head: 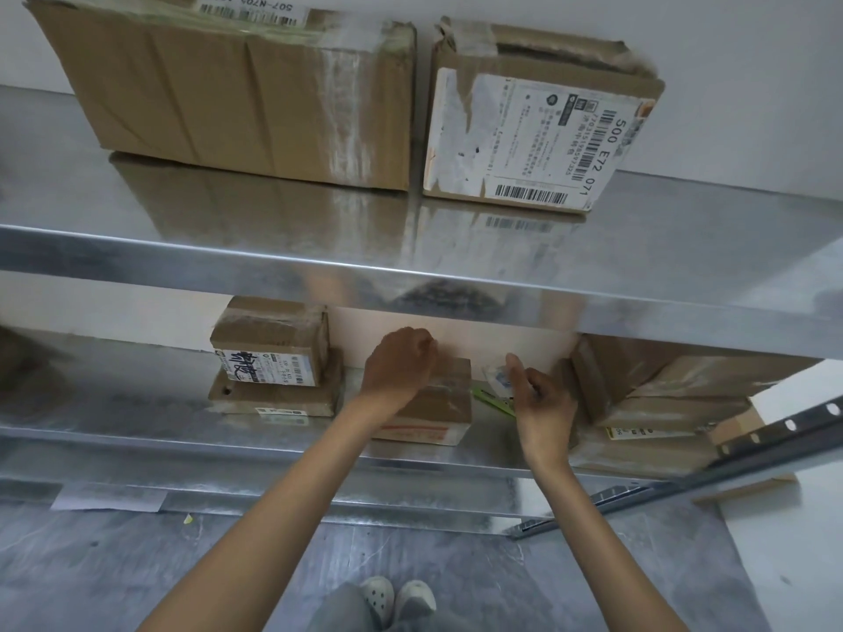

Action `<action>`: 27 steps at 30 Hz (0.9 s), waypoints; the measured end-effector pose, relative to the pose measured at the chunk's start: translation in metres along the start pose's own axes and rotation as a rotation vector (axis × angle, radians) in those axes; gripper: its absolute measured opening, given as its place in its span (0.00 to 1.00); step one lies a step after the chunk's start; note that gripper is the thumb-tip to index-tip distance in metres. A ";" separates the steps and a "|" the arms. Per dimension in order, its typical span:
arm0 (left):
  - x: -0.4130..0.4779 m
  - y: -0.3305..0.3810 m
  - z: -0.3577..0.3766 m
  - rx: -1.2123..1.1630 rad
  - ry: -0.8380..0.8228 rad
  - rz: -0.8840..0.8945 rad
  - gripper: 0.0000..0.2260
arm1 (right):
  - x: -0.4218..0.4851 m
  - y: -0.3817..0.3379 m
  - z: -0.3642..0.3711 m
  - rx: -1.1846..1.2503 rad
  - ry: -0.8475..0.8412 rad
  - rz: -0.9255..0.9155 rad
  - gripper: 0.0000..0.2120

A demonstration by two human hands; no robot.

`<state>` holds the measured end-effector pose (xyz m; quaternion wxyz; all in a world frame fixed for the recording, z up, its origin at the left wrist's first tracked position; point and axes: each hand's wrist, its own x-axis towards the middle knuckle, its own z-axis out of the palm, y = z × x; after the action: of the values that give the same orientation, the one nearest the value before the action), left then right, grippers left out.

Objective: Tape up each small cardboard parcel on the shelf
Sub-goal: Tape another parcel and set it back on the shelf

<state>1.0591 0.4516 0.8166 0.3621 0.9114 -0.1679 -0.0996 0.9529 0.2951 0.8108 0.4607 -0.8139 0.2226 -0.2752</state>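
Lower shelf [137, 403]: a shiny metal shelf is carrying the small cardboard parcels, with the person reaching in under the upper shelf [684, 230].
Middle parcel [444, 405]: it is lying flat near the front edge of the lower shelf, between the 2 stacks, with glossy tape showing across its top and a red-striped label on its near side.
Left hand [401, 364]: it is resting on the far left part of the middle parcel's top, with the fingers bending down and gripping at the far edge.
Right hand [543, 403]: it is hovering just right of the middle parcel with the fingers loosely curling and the thumb pointing up.
Pale item [496, 374]: blurred, with blue marks, it is sitting against the right thumb; whether the hand is gripping it cannot be told.
Green item [490, 398]: it is lying on the shelf just right of the middle parcel, partly under the right hand.
Left stack [273, 358]: 2 parcels are sitting one on the other, left of the middle parcel, the top 1 showing a label with black scribble.
Right stack [638, 380]: taped parcels are leaning at the right end, partly hidden by the upper shelf.
Large boxes [228, 93]: 2 are standing side by side on the upper shelf against the wall.
Shoes [397, 599]: 2 pale shoes are showing on the grey floor [137, 577].
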 end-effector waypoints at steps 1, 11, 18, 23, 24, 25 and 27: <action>0.001 -0.008 0.006 0.046 0.011 0.045 0.13 | 0.001 0.007 -0.001 -0.052 -0.014 0.008 0.29; -0.006 -0.059 0.046 0.618 0.040 0.333 0.21 | 0.003 0.101 0.034 -0.800 -0.448 -0.100 0.11; -0.004 -0.061 0.050 0.641 0.035 0.342 0.23 | 0.003 0.071 0.016 -0.576 -0.327 -0.184 0.13; -0.004 -0.063 0.055 0.616 0.063 0.343 0.24 | -0.070 0.034 0.013 -0.781 -0.482 -0.489 0.26; -0.005 -0.064 0.055 0.603 0.075 0.345 0.24 | -0.081 0.038 0.017 -0.840 -0.533 -0.494 0.28; -0.005 -0.065 0.055 0.587 0.083 0.344 0.24 | -0.088 0.040 0.019 -0.889 -0.558 -0.485 0.29; -0.006 -0.067 0.056 0.567 0.099 0.343 0.23 | -0.087 0.038 0.021 -0.957 -0.566 -0.462 0.30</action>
<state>1.0519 0.4645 0.7308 0.1134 0.9381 -0.3220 0.0579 0.8977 0.3437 0.7480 0.0129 -0.9998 0.0079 -0.0099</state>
